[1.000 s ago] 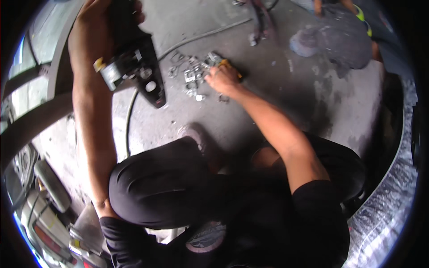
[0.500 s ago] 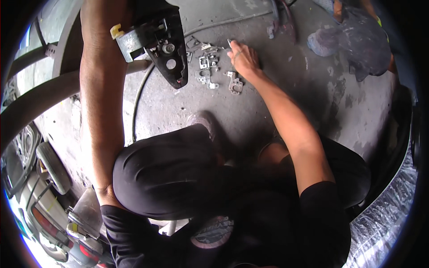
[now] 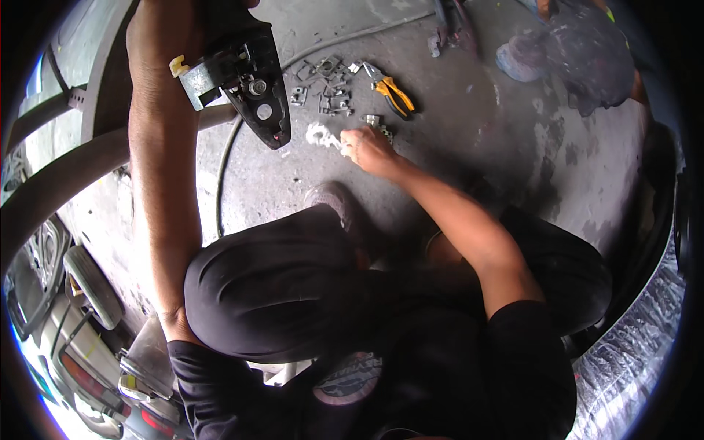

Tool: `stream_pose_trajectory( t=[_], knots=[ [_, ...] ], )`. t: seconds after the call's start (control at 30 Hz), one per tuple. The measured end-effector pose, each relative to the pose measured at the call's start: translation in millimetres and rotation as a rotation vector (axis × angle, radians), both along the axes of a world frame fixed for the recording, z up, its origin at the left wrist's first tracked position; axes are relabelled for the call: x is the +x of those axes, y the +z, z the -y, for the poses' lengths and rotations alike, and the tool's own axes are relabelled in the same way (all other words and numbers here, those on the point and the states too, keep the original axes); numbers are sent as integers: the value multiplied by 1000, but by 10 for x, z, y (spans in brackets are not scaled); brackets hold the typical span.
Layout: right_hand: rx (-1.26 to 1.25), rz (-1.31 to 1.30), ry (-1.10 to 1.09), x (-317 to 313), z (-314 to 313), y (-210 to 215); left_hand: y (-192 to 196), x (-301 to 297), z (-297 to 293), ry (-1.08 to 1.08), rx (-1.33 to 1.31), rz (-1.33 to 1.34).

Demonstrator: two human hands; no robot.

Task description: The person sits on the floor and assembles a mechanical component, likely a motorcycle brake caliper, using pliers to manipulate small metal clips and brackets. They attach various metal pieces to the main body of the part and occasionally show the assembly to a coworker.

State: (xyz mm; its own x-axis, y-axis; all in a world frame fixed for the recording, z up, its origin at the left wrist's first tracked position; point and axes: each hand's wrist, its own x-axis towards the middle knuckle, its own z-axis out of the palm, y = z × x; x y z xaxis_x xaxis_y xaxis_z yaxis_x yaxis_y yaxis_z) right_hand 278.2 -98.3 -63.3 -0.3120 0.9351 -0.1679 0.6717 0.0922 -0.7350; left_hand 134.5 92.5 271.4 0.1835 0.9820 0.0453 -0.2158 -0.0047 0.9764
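Observation:
My left arm reaches up along the left side, and my left hand (image 3: 251, 4) is mostly hidden at the top edge. It holds a black plastic car part (image 3: 277, 110) with a tapering end, a metal plate and a yellow clip. Lower down, my right hand (image 3: 369, 149) is closed, pinching a pale metal bracket (image 3: 320, 136) just above the floor. Glare and motion blur its outline. Another small bracket (image 3: 374, 120) lies partly behind that hand. Pliers (image 3: 396, 97) with orange and black handles rest on the concrete beyond, beside several metal brackets (image 3: 334, 99).
A hose (image 3: 229, 172) curves over the floor (image 3: 469, 132). At the top right is another person (image 3: 579, 66) in dark clothing. A dark curved bar (image 3: 66, 158) crosses the left side. Car lamps and parts (image 3: 88, 374) lie at lower left, plastic sheeting (image 3: 631, 367) at lower right.
My right hand has left the pliers, which now lie on the floor, and come nearer to me with a bracket. The black plastic part has shifted slightly left.

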Motion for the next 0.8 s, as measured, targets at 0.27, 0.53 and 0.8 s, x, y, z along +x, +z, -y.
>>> stream_pose_trajectory(
  t=[0.27, 0.53, 0.8],
  knots=[
    [-148, -59, 120, 384, -144, 219, -327, -189, -315, -95, -162, -43],
    [416, 313, -804, 1682, -1234, 565, -243, -144, -176, -112, -257, -39],
    [64, 251, -807, 2712, -1354, -110, -368, -61, -182, -145, -311, 79]
  ],
)
